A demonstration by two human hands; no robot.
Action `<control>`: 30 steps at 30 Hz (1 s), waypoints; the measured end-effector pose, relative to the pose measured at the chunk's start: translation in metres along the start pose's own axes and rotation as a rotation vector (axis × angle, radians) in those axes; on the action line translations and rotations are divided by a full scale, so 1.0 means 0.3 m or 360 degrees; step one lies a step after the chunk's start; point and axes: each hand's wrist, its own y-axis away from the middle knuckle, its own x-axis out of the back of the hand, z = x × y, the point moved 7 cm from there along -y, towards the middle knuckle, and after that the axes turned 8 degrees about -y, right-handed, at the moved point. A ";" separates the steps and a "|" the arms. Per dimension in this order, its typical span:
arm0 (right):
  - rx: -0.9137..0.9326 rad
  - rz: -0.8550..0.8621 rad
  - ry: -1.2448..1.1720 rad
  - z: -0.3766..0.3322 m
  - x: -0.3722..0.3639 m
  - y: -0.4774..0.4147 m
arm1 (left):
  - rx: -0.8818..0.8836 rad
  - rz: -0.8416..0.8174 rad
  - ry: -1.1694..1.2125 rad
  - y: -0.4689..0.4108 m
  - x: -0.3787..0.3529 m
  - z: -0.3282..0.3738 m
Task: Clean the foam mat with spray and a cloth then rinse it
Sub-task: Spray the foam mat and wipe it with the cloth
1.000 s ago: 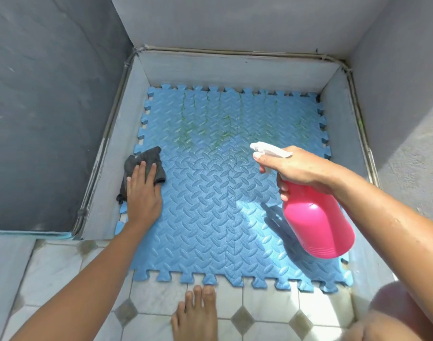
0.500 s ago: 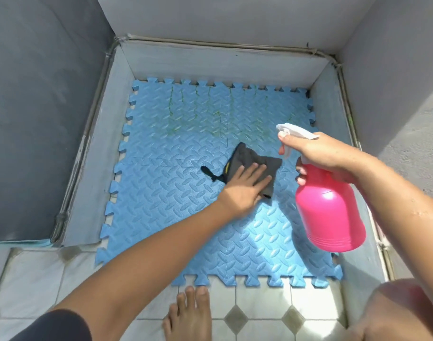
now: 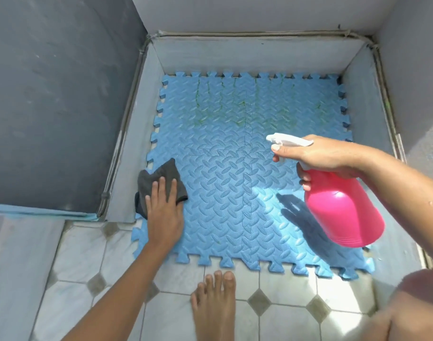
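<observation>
A blue foam mat with jigsaw edges lies on the floor in a walled corner. Green streaks mark its far half. My left hand presses flat on a dark grey cloth at the mat's near left edge. My right hand holds a pink spray bottle with a white trigger head above the mat's right side, nozzle pointing left, one finger on the trigger.
Low grey walls enclose the mat on the left, far and right sides. White floor tiles with grey diamonds lie in front. My bare foot rests just before the mat's near edge, my knee at the lower right.
My left hand has wiped the cloth from the left edge to the mat's middle and back to the left edge. The spray bottle has stayed above the right side.
</observation>
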 end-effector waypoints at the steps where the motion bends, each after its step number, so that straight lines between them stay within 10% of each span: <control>1: 0.0009 -0.0039 0.0022 -0.007 -0.020 0.002 | -0.0077 -0.0024 0.0008 0.053 -0.014 0.039; 10: 0.0028 0.0010 -0.0008 0.022 0.002 -0.009 | -0.1400 -0.0250 -0.0265 0.249 -0.112 0.658; 14: -0.0017 -0.0036 -0.0055 0.067 0.055 0.000 | -0.1187 -0.0161 -0.0251 0.008 -0.046 0.590; 20: -0.0165 0.0300 -0.0373 0.176 0.198 -0.011 | -0.0156 -0.0056 -0.0067 -0.399 0.069 0.055; 30: 0.0022 0.0619 -0.0558 0.098 0.236 0.011 | -0.0063 0.0011 -0.0059 -0.408 0.063 0.005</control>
